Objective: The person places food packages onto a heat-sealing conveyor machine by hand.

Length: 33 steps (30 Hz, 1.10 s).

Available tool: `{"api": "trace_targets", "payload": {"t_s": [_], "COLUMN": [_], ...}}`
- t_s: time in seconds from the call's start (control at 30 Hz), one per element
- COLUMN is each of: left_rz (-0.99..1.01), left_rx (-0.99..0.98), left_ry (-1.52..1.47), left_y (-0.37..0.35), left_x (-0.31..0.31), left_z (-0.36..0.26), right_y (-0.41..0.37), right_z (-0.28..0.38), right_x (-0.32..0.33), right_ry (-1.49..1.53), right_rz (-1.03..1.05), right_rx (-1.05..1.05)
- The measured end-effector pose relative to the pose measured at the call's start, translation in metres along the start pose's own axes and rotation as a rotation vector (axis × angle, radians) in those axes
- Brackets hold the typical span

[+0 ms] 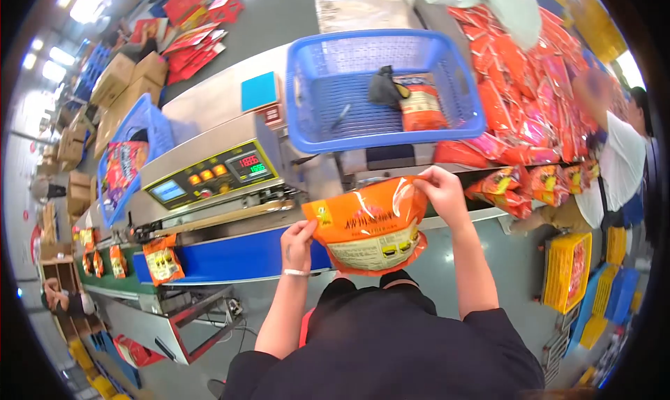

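Note:
An orange food pouch (373, 222) with a cream label panel is stretched out in front of my body, its printing upside down to me. My left hand (299, 243) pinches its left top corner, and my right hand (442, 192) pinches the right top corner. The pouch hangs near the right end of a blue conveyor belt (241, 255). Left of it stands a sealing machine (216, 173) with a lit control panel and red and green digits. Another orange pouch (163, 260) stands on the belt to the left.
Behind the machine is a blue plastic basket (317, 143) holding a pouch (422, 103) and a dark cloth-like item (385, 87). Orange pouches (502, 86) are heaped at right, with several filled ones (506, 187) in a row. Another person (618, 163) stands far right.

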<state>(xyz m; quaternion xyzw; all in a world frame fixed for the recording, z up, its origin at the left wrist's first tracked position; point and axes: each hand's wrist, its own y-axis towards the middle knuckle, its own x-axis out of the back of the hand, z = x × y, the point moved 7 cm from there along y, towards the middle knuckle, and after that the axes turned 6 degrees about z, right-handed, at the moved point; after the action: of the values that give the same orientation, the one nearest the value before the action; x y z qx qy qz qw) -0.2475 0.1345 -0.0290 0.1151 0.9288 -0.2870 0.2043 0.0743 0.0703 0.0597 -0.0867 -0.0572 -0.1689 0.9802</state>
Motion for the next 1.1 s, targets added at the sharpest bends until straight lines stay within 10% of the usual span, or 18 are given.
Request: {"api": "trace_targets", "payload": {"t_s": [0.13, 0.5, 0.63, 0.7, 0.8, 0.9, 0.93, 1.0, 1.1], "left_rz": [-0.201, -0.389, -0.441, -0.812, -0.489, 0.005, 0.207, 0.475, 0.593], "left_rx": [0.144, 0.105, -0.032, -0.518, -0.829, -0.628, -0.396, -0.599, -0.836], "left_ry": [-0.008, 0.066, 0.155, 0.563, 0.669, 0.908, 0.529, 0.967, 1.069], "left_y": [0.056, 0.085, 0.048, 0.006, -0.004, -0.003, 0.001, 0.018, 0.022], "left_x": [0.063, 0.265, 0.277, 0.295, 0.147, -0.078, -0.126, -0.199, -0.261], "left_z": [0.034, 0.020, -0.048, -0.089, -0.093, -0.042, -0.003, 0.058, 0.097], "right_y": [0.040, 0.080, 0.065, 0.058, 0.017, -0.058, -0.081, -0.110, -0.105], "right_z": [-0.118, -0.126, -0.097, -0.077, -0.026, -0.010, -0.015, -0.055, -0.081], "right_x": [-0.037, -0.189, -0.221, -0.190, -0.065, 0.093, 0.135, 0.197, 0.193], "right_ry": [-0.234, -0.542, -0.325, -0.125, -0.140, -0.539, -0.631, -0.734, -0.518], "right_rz": [-0.102, 0.134, 0.107, 0.051, -0.257, -0.689, -0.709, -0.579, -0.309], "right_rx": [-0.101, -0.312, -0.186, -0.115, 0.220, 0.244, 0.154, -0.153, 0.002]}}
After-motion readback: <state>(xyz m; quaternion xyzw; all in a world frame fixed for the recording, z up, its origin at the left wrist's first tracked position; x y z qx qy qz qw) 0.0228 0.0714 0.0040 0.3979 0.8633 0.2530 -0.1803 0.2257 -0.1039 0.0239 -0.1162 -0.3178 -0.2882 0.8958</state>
